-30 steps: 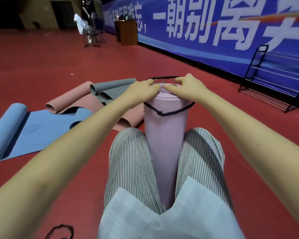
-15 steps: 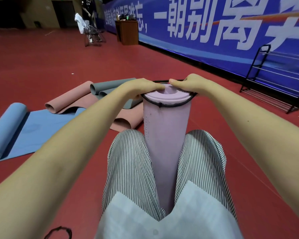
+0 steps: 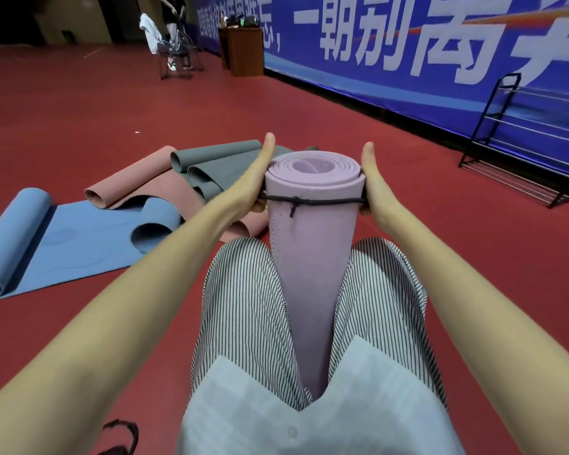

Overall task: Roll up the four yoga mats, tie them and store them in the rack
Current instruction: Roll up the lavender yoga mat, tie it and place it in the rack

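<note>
two hands, one cord, four mats

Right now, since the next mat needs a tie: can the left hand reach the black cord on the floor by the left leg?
Probably, once freed: the left hand pinches the tie on the purple mat; the floor cord lies uncovered beside the leg.
</note>
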Tool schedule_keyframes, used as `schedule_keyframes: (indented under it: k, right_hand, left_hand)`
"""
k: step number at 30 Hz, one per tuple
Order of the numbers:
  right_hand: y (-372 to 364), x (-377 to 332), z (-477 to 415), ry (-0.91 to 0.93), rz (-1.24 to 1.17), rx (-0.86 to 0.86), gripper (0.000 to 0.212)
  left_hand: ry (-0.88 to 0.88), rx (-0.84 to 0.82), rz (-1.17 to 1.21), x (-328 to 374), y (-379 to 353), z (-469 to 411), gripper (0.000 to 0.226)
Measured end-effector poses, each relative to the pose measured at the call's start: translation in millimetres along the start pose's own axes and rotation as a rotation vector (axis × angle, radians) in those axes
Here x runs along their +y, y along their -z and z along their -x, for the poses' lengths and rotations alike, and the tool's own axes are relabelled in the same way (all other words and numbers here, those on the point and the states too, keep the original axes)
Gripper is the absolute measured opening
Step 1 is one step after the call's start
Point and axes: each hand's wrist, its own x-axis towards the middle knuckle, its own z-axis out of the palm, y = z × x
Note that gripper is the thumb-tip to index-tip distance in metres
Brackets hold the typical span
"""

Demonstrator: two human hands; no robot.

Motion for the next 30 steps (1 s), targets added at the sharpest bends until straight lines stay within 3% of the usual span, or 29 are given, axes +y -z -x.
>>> schedule_keyframes:
  k: [7, 12, 14, 18, 22, 26, 30]
  right_hand:
    - [-6.5, 33.7, 11.6, 0.257, -0.026, 0.085, 0.108]
    - [6.7, 41.4, 8.0, 0.429, 0.304, -0.041, 0.136]
    - [14.7, 38.0, 6.0, 0.433, 0.418, -0.124, 0.146]
    - [24.2, 33.1, -6.8, 0.425, 0.510, -0.202, 0.153]
    - [16.7, 35.8, -27.0, 0.370, 0.521, -0.171, 0.124]
    - [7.8, 54.6, -41.0, 0.360, 0.491, -0.154, 0.138]
    - [17.6, 64.5, -38.6, 0.355, 0.473, -0.237, 0.115]
  left_hand:
    - [-0.233, 0.001, 0.020, -36.1, -14.2, 22.0, 0.102]
    - [-0.371, -0.014, -0.157, -43.8, -8.9, 16.8, 0.135]
    - [-0.377, -0.025, -0.220, -44.9, -6.2, 13.2, 0.132]
    - [-0.387, -0.052, -0.329, -42.8, -9.5, 3.2, 0.099]
    - [-0.341, -0.037, -0.280, -46.8, -13.3, -8.5, 0.072]
    - [-0.339, -0.005, -0.249, -56.3, -14.9, -16.9, 0.075]
    - [-0.288, -0.048, -0.312, -67.3, -17.2, -19.3, 0.071]
